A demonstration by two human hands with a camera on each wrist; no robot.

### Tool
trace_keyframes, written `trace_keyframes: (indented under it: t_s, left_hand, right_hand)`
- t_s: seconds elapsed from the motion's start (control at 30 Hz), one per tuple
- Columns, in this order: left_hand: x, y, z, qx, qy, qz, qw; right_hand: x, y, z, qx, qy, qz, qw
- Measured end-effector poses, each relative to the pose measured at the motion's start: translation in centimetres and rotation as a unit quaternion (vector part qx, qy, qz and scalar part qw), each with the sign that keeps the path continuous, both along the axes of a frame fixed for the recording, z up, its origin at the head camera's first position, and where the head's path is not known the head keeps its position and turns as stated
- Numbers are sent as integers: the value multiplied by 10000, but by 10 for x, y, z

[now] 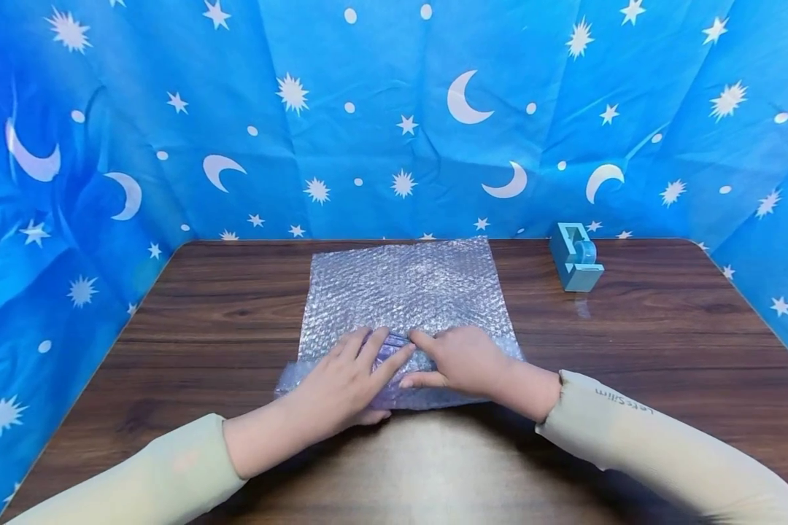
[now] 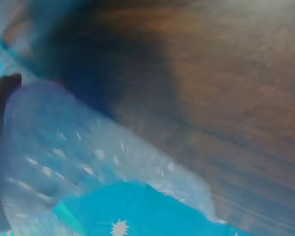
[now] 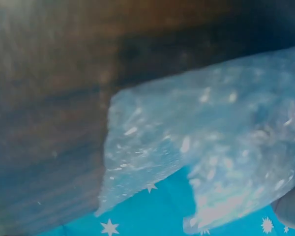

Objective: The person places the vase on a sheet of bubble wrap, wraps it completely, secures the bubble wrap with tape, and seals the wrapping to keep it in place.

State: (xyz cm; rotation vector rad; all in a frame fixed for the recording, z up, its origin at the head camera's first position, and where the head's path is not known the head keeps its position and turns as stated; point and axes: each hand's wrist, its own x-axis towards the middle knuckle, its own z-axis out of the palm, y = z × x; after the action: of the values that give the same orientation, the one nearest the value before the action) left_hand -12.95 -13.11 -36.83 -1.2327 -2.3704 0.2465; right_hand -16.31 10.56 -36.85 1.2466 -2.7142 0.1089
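Note:
A sheet of clear bubble wrap (image 1: 403, 288) lies on the table, its near edge folded over a purple item (image 1: 389, 348) whose kind I cannot make out. My left hand (image 1: 348, 375) grips the folded part from the left, fingers spread on top and thumb low at the near edge. From the right, my right hand (image 1: 466, 361) holds the same fold, thumb and index finger close to the purple item. In the left wrist view the wrap (image 2: 78, 142) bulges beside a dark fingertip. The right wrist view shows the loose end of the wrap (image 3: 152, 128); most of that hand is out of sight.
A teal tape dispenser (image 1: 574, 259) with a roll of tape stands at the back right of the brown wooden table (image 1: 223, 321). Behind and beside the table hangs a blue cloth (image 1: 381, 138) with white moons and stars.

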Motion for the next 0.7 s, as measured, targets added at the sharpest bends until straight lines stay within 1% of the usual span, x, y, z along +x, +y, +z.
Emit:
trace_keyframes:
  t_s: [0.07,0.13,0.23,0.37,0.4,0.47,0.53,0.63,0.7]
  left_hand:
    - [1,0,5,-38,-273,-68,9996]
    - [1,-1,8,22,-577,-153,9982]
    - [-2,-1,13,226,-945,-252,9949]
    - [-11,-1,16,397,-1389,-193,9893]
    - [-13,-1,16,419,-1510,-148,9875]
    - [-16,-1,17,473,-1819,-65,9822]
    - [-18,-1,19,501,-2069,-8,9771]
    - [-21,0,22,445,-2317,71,9717]
    - [-22,0,23,382,-2424,106,9694]
  right_hand:
    - [0,1,2,53,-430,36,9991]
    - [1,1,3,83,-803,18,9967]
    - [0,0,4,102,-1116,-90,9937]
    - [-3,-2,5,17,-1490,-289,9884]
    - [-3,-2,6,-1,-1523,-343,9877]
    - [-4,-3,8,14,-1442,-426,9886]
    - [-4,-4,10,93,-1223,-498,9912]
    - [0,-2,12,223,-750,-600,9951]
    - [4,0,14,126,-514,-658,9964]
